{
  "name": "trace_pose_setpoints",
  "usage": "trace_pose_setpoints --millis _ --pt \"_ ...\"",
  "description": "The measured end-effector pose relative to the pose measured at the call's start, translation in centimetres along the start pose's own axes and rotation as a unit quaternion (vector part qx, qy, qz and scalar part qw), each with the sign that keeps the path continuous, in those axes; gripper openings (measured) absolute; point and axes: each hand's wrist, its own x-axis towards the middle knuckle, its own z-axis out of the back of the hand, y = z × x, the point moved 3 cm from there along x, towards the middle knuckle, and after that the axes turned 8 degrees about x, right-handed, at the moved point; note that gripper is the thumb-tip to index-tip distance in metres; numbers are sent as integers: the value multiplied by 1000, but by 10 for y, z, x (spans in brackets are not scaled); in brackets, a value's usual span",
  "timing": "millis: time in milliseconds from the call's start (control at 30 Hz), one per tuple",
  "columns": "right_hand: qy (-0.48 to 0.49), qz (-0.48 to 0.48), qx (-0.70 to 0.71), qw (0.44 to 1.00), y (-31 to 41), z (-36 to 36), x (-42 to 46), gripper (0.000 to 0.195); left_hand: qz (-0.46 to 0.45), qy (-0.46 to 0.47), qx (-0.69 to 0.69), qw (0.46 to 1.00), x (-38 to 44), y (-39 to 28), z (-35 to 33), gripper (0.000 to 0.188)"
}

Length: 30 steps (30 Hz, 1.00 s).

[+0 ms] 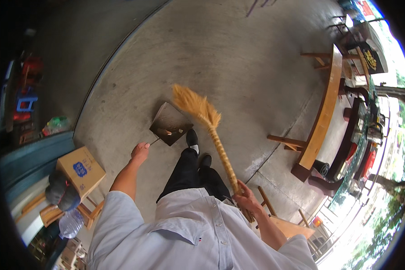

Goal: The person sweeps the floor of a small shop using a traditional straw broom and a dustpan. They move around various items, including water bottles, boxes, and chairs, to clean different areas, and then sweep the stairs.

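Observation:
My right hand (245, 199) grips the wrapped handle of a straw broom (221, 150). The broom slants up and left, and its yellow bristle head reaches past the dustpan's upper right side; whether the bristles touch the floor I cannot tell. My left hand (140, 150) is closed around the thin wire handle of a dustpan (167, 116). A few light scraps of debris (168, 133) lie in the dustpan near its handle side. My feet, in dark shoes (191, 137), stand just right of the dustpan.
Concrete floor (222, 50) stretches ahead. A long wooden bench (324, 111) stands to the right, before dark furniture and a glass-topped table. At left are a cardboard box (81, 171), a large clear plastic bottle (71, 223) and a blue plastic stool (27, 103). A wooden stool (290, 226) sits by my right arm.

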Motion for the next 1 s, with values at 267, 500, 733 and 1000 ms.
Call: trace_pose_setpoints --millis 267,500,733,1000 --pt "-26 197 -161 967 148 -6 128 68 24 -89 -40 995 -71 66 -37 35" --pt "-40 127 -327 936 132 -86 211 68 64 -84 -77 991 -78 138 -95 34" --pt "71 -16 -412 908 -100 -151 20 84 25 -61 -89 994 -83 196 -132 36" --pt "-49 6 -309 950 -165 -223 -150 76 -27 -27 -90 995 -108 250 -108 38"
